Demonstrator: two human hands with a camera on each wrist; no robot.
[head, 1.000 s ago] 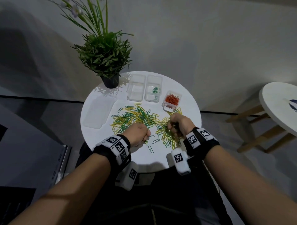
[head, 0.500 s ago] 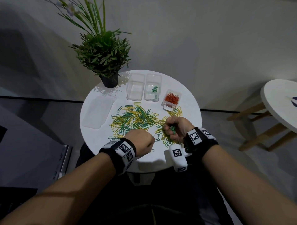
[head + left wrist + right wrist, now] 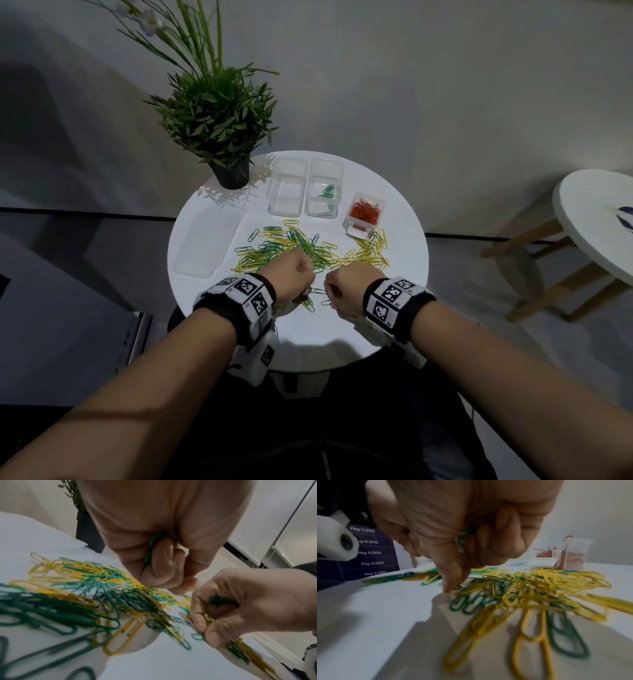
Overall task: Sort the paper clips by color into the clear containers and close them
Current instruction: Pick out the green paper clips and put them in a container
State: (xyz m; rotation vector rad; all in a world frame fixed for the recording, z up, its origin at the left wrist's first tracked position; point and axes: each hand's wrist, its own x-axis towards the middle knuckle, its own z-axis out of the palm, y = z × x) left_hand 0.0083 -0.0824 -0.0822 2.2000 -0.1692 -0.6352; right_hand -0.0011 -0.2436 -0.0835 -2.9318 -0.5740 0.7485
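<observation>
Both hands work the near edge of the pile (image 3: 301, 248): left hand (image 3: 294, 274) fisted round green clips (image 3: 151, 547), right hand (image 3: 346, 287) clutching more while pinching another off the desk (image 3: 205, 291). Sorting greens, I'd say; next they go to the bin (image 3: 323, 188) at 12 o'clock. Red bin (image 3: 363, 214) at 1, plant (image 3: 215, 113) at 11.

Showroom-like room (peso price board (image 3: 370, 553)), white round table (image 3: 394, 226).
</observation>
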